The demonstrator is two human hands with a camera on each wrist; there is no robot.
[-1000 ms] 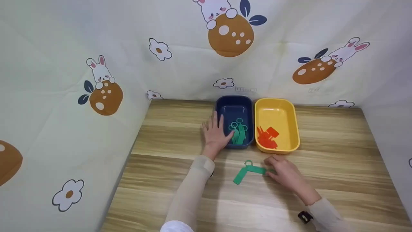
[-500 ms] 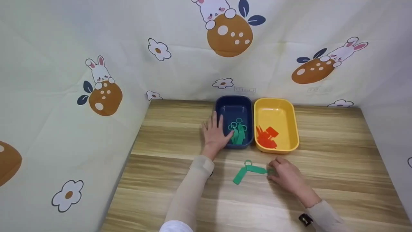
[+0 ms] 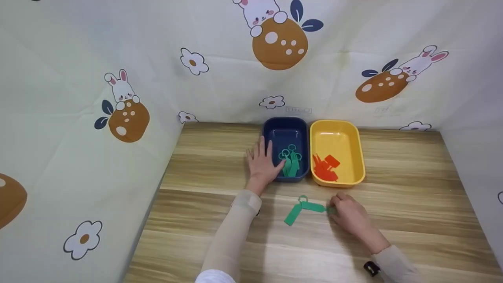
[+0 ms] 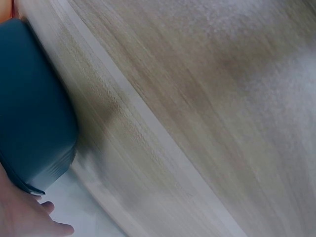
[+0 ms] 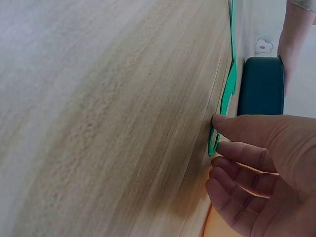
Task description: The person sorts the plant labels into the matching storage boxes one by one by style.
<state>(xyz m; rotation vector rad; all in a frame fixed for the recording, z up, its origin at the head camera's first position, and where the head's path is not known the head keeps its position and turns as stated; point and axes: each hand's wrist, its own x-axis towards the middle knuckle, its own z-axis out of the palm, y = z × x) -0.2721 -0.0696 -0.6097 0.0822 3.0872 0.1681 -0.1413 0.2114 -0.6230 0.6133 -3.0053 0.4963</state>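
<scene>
My right hand (image 3: pixel 353 218) pinches the ring end of a green tag (image 3: pixel 313 206) between thumb and index finger, its other fingers loosely bent. In the right wrist view the green ring (image 5: pixel 213 143) shows at the thumb and index tips. The tag's far end overlaps a second green tag (image 3: pixel 292 214), whose ring points away from me. With fingers spread, my left hand (image 3: pixel 262 167) rests at the left rim of a dark blue tray (image 3: pixel 287 133), thumb reaching over the edge. Several green ring tags (image 3: pixel 294 167) lie inside that tray.
To the right of the blue tray, a yellow tray (image 3: pixel 346 157) holds a pile of red-orange pieces (image 3: pixel 325 171). Both trays stand at the back of the wood-grain table (image 3: pixel 196 228), near a printed cloth wall (image 3: pixel 224 90). Another cloth wall rises on each side.
The right hand's fingers have drawn back slightly to the right and closed in on the ring end of the tag. The left hand and both trays stay put.
</scene>
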